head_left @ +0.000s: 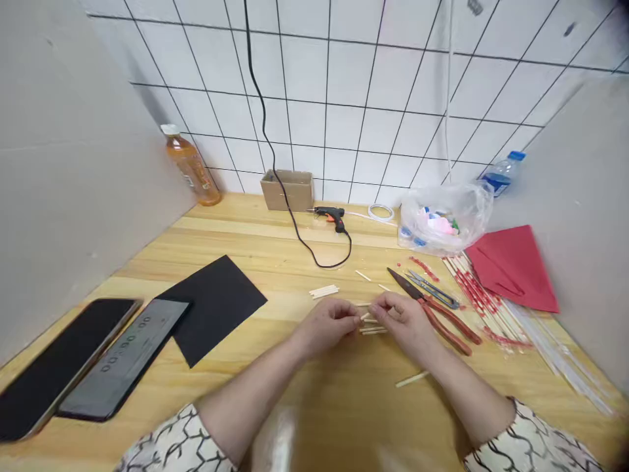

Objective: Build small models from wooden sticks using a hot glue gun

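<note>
Fingertips [354, 320] of the left hand [327, 324] closed in a pinch on a short pale wooden stick [365, 316], which projects to their right. Fingertips [379, 305] of the right hand [400, 321] curled and closed just beside that stick; whether they also grip it cannot be told. Loose short sticks [373, 330] lie on the wooden tabletop [236, 229] directly below the fingers, with a small bundle of similar sticks [324, 292] just far of the left hand and single sticks both farther out [362, 275] and nearer [411, 379]. To the right lie red-handled pliers [449, 324] and, just far of them, small snips [432, 290]. Beyond these are red-and-white striped sticks [472, 295], clear plastic straws [555, 354] and a red paper sheet [514, 269]. Along the far edge stand a clear plastic bag [445, 219] of coloured items, a water bottle [501, 174], a roll of tape [381, 211], a hot glue gun [331, 218] with a black cord [314, 252], a cardboard box [286, 190] and an amber drink bottle [190, 167]. To the left lie a black card [213, 305] and 2 dark devices [61, 367], the nearer overlapping the card. Patterned sleeves [167, 442] enter at the near edge.
</note>
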A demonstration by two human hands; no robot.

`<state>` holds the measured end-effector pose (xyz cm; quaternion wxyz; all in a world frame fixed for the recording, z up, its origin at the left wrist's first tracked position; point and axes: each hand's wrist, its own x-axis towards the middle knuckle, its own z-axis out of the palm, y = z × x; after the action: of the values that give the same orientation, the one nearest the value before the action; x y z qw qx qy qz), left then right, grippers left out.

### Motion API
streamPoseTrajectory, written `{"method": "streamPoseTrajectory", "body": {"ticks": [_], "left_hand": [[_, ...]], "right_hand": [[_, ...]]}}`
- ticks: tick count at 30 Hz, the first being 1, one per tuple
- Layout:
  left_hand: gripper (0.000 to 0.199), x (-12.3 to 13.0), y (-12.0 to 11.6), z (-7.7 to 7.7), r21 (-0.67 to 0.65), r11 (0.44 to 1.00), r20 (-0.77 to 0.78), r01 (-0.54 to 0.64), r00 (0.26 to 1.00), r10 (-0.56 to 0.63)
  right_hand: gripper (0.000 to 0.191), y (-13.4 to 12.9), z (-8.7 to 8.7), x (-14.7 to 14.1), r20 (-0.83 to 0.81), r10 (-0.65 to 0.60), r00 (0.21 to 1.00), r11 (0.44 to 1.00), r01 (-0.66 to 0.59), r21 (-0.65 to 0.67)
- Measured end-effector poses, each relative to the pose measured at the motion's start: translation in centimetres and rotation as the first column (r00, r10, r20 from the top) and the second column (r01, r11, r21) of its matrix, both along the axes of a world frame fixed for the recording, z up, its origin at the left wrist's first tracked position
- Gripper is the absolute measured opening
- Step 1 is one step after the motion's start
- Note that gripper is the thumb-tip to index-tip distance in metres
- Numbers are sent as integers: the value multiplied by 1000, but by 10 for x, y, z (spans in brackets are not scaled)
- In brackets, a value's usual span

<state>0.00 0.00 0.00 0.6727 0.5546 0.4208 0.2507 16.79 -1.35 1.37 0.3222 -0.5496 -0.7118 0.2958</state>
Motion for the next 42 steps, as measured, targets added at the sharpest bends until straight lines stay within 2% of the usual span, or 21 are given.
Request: {"method": "streamPoseTrajectory", "body": {"ticks": [6,14,23,33,36,42], "left_hand": [[23,0,0,1,1,999,72,-46,996,46],[21,0,-3,5,61,997,2,-56,998,56],[23,1,-3,2,76,996,41,-52,998,49],[27,4,-5,4,-70,992,137,-104,984,113],[29,3,-4,5,-137,986,191,-92,975,117],[29,3,-5,6,-225,973,228,-58,967,110]], "right_hand": [[25,0,5,4,-45,-15,999,1000,16,11],[25,-1,5,2,-86,-16,996,1000,18,21],[23,-4,2,-2,-206,11,978,996,-29,-85],[34,-4,3,-1,-286,-31,958,989,-13,-148],[39,-4,5,-2,-307,-47,951,984,-8,-177],[40,-3,4,0,-276,-68,959,988,26,-154]]}}
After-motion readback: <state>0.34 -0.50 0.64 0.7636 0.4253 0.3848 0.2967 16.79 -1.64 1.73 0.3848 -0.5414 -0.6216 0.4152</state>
